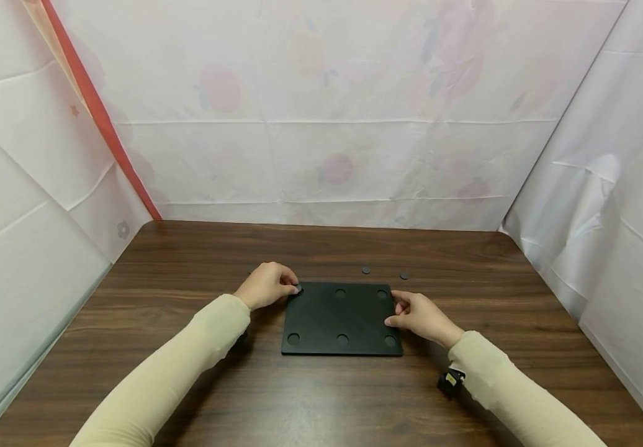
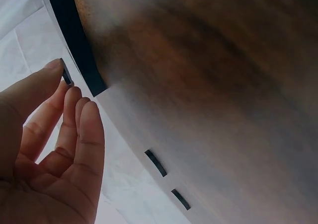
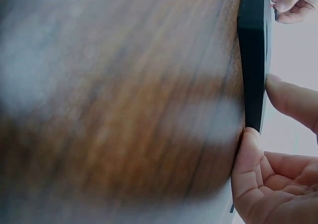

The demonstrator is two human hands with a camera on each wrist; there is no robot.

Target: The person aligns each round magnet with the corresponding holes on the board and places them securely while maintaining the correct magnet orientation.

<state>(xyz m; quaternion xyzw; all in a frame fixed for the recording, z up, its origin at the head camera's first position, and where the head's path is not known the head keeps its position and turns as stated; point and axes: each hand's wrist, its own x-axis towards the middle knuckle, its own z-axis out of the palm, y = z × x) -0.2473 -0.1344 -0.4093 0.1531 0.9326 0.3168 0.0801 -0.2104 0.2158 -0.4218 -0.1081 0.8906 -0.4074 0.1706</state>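
A black rectangular board (image 1: 339, 316) with round recesses lies flat on the table. At its far left corner my left hand (image 1: 268, 284) pinches a small dark disc (image 2: 66, 72) between thumb and fingertips. The left wrist view shows that disc on edge, slightly apart from the board. My right hand (image 1: 419, 315) holds the board's right edge, its thumb (image 3: 293, 99) against the top face and a fingertip at the side. Visible recesses include the near-left (image 1: 293, 339), near-middle (image 1: 342, 339) and far-right (image 1: 382, 294) ones; the far-left one is largely hidden by the left hand and disc.
Beyond the board two loose dark discs, one near the middle (image 1: 366, 270) and one farther right (image 1: 404, 276), lie on the brown wooden table (image 1: 321, 403). A dark sliver (image 1: 251, 271) shows behind the left hand. White patterned curtains (image 1: 310, 124) enclose the table's back and sides.
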